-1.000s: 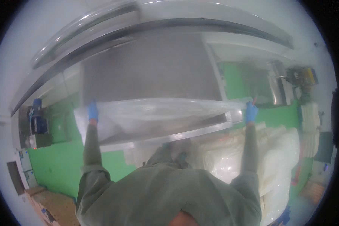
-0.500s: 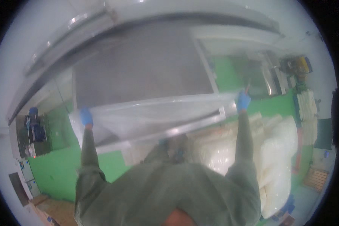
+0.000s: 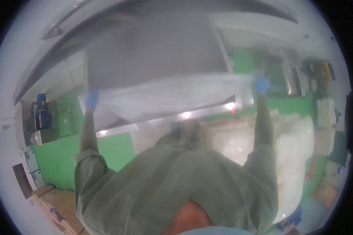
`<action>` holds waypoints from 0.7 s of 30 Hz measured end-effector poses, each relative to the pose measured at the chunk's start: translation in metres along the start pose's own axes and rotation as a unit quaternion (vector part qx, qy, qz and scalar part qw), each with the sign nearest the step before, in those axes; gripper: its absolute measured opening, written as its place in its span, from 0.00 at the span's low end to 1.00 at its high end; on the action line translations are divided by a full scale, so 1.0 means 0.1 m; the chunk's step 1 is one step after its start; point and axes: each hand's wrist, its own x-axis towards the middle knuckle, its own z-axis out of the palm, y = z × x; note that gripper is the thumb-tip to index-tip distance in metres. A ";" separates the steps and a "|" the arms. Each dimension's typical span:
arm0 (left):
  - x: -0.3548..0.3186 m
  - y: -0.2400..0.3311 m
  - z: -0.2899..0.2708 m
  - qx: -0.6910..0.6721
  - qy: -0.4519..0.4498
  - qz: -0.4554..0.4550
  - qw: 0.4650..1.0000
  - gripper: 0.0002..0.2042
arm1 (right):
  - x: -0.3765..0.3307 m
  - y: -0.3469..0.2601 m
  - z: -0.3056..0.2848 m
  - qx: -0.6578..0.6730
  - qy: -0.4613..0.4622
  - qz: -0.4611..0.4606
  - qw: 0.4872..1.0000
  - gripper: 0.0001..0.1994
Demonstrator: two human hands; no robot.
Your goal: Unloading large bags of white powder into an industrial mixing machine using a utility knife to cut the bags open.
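Observation:
A translucent plastic sheet (image 3: 164, 94) is stretched crosswise in front of me, over the near part of a wide dark grey surface (image 3: 157, 47). My left hand (image 3: 92, 98), in a blue glove, is closed on the sheet's left end. At its right end my right hand (image 3: 262, 83), gloved the same, grips the sheet. Both arms reach forward, spread wide. Beneath the film, the shiny metal front edge (image 3: 186, 115) of the surface runs slantwise. Motion blur hides the separate fingers.
Stacked glossy cream-white bundles (image 3: 290, 152) stand close by on the right. A blue motor (image 3: 45, 117) sits on equipment at the left, above green floor (image 3: 59, 164). Cardboard boxes (image 3: 62, 205) lie at lower left. Metal machinery (image 3: 292, 78) stands at far right.
The whole view has shifted, so the surface and both hands appear higher. My right hand is slightly farther forward relative to the metal edge. Both hands still hold the sheet.

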 end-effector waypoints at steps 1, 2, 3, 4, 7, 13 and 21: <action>0.80 0.34 -0.21 -0.059 0.040 -0.230 0.971 0.16 | 0.45 -0.18 -0.05 0.327 0.042 0.133 0.935 0.15; 1.38 0.80 -0.40 -0.119 0.070 -0.468 0.873 0.16 | 0.77 -0.23 -0.01 0.338 0.061 0.116 0.932 0.15; 0.77 0.84 -0.26 -0.109 0.071 -0.488 0.863 0.16 | 0.57 -0.23 -0.12 0.308 0.062 0.125 0.941 0.15; 0.33 0.65 -0.27 -0.015 -0.001 -0.428 0.904 0.15 | 0.09 -0.35 -0.37 0.274 0.052 0.144 0.949 0.15; -0.04 0.34 -0.25 0.160 -0.095 -0.284 0.940 0.13 | 0.10 -0.79 -0.37 0.202 0.089 0.137 0.966 0.15; -0.14 0.70 -0.71 -0.054 0.114 -0.400 0.908 0.09 | -0.09 -0.87 -0.53 0.035 0.038 0.126 0.991 0.15; -2.66 1.80 -1.06 -0.121 -0.631 -0.297 0.706 0.21 | -1.74 0.39 -1.20 -0.309 -0.412 -0.082 0.853 0.19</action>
